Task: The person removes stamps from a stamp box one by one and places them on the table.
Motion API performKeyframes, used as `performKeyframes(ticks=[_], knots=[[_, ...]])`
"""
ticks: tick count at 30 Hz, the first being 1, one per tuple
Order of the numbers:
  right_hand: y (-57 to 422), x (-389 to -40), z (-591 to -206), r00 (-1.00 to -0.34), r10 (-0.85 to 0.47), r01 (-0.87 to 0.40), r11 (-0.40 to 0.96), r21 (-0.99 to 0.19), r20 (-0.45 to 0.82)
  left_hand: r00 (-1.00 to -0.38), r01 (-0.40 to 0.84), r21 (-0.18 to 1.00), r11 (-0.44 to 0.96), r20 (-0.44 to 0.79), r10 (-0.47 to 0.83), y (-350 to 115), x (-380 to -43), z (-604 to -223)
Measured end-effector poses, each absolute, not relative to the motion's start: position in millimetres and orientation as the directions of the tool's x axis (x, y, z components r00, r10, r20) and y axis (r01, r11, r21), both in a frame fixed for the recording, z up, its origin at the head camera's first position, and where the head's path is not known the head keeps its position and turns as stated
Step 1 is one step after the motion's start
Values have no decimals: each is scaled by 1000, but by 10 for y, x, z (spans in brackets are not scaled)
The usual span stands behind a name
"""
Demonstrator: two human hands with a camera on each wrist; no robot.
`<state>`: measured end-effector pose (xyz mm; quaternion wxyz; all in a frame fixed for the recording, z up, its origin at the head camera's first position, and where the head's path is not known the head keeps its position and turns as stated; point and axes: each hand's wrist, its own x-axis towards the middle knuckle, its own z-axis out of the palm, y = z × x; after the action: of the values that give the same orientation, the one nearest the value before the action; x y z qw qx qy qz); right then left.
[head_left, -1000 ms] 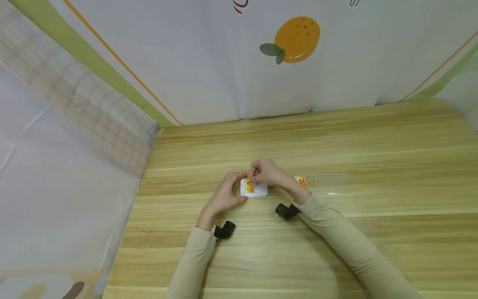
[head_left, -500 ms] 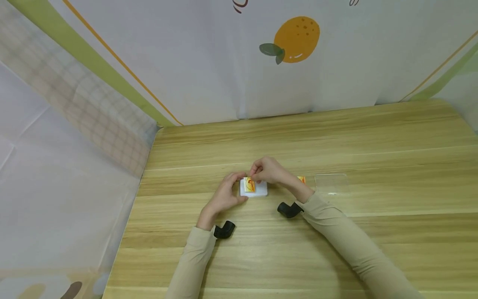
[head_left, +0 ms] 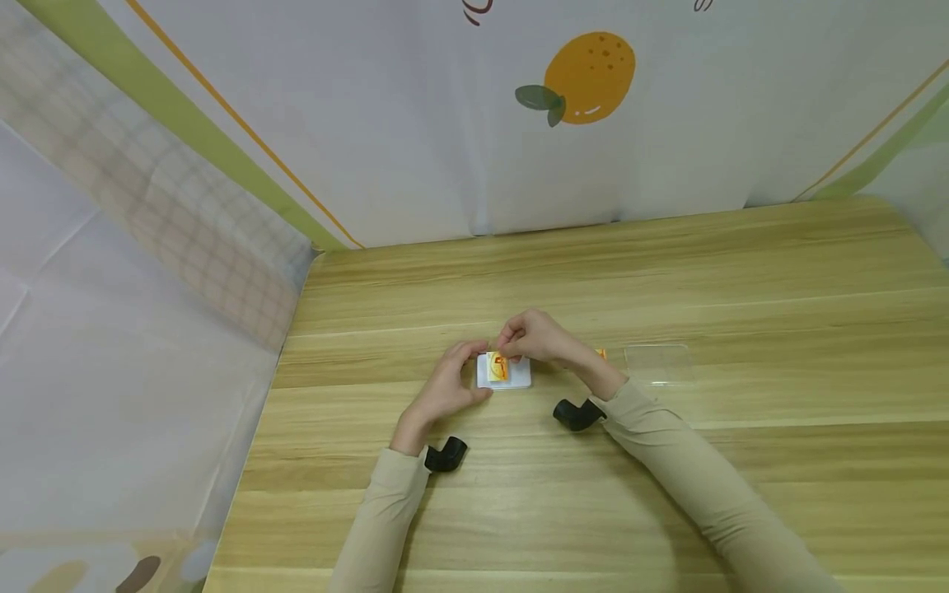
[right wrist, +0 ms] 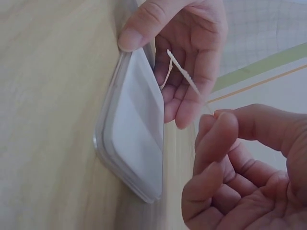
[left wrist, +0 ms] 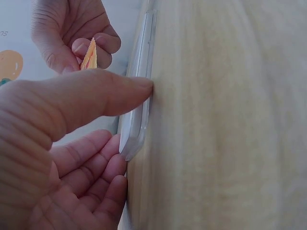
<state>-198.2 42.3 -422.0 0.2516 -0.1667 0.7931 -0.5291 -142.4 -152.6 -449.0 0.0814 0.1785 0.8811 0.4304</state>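
Note:
A flat white rounded case (head_left: 520, 378), clear-rimmed in the left wrist view, lies on the table. My left hand (head_left: 447, 385) holds it at its left end, thumb (left wrist: 110, 93) on the near edge and fingers at the far edge. Above the white face, my right hand (head_left: 539, 336) pinches a small yellow and red packet (head_left: 498, 367) between thumb and forefinger. Its edge is zigzag in the left wrist view. Seen from the right wrist, the packet (right wrist: 183, 73) is edge-on, spread in a narrow V, and stands off the case.
A clear shallow plastic lid (head_left: 658, 366) lies to the right on the wooden table (head_left: 778, 329). Another orange piece (head_left: 601, 353) shows partly behind the right forearm. Black angled mounts (head_left: 446, 455) sit at both wrists. A printed cloth (head_left: 415, 123) hangs behind the table.
My right hand has risen slightly and shifted a little right, and the packet has moved right over the case with it. The left hand and the case have stayed in place.

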Motion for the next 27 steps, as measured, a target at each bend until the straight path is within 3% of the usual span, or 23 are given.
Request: performKeyframes(ticks=[27], knots=[[545,-2009,-4200,-811,-522,62,372,-926,-264,-924,245,789,563,15,382,-1519,-1430,-4499]])
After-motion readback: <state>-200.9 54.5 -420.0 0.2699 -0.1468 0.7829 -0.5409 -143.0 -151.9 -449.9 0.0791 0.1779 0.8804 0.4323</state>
